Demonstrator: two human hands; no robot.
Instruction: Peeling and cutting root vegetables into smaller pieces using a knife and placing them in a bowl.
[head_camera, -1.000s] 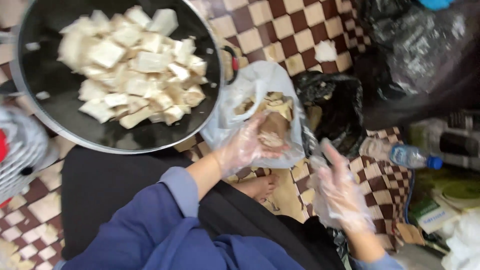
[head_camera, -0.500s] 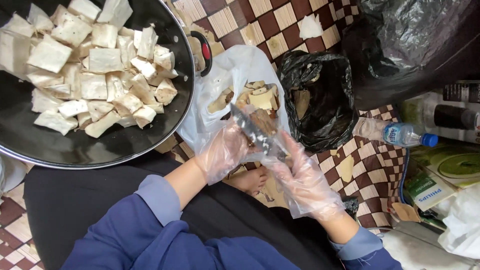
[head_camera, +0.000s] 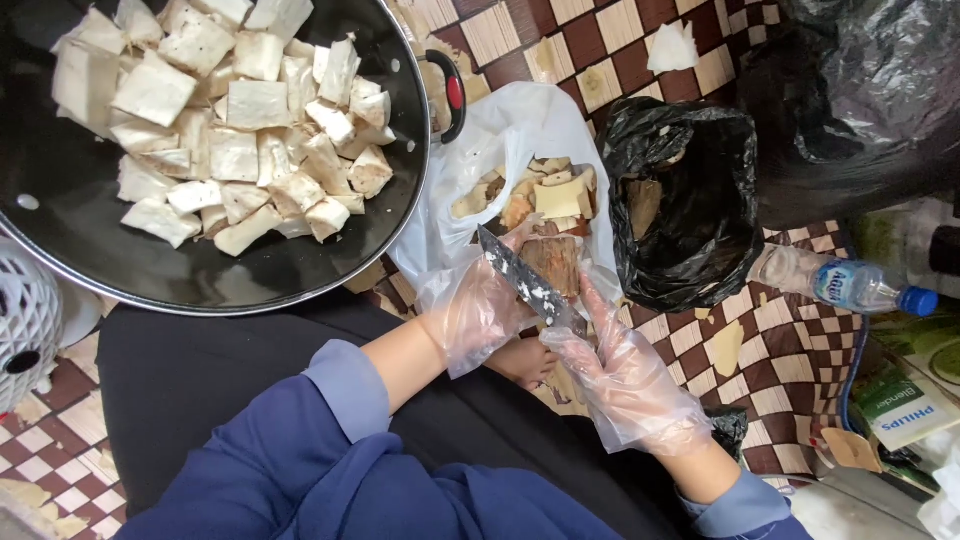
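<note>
Both my hands wear thin clear plastic gloves. My left hand (head_camera: 478, 305) holds a brown-skinned root chunk (head_camera: 553, 262) over a white plastic bag (head_camera: 520, 130) with peel scraps in it. My right hand (head_camera: 625, 375) grips a knife (head_camera: 522, 278) whose speckled blade points up-left across the chunk. A large black pan (head_camera: 300, 265) at upper left holds several pale, cut root pieces (head_camera: 240, 120).
An open black bin bag (head_camera: 690, 200) lies just right of the white bag, and a larger black bag (head_camera: 880, 100) fills the upper right. A plastic water bottle (head_camera: 850, 287) lies at right. A white perforated basket (head_camera: 25, 320) sits at left. Checkered mat underneath; my bare foot (head_camera: 525, 362) below.
My right hand came in from the right and now holds the knife against the chunk. The view shifted, so the pan sits further left.
</note>
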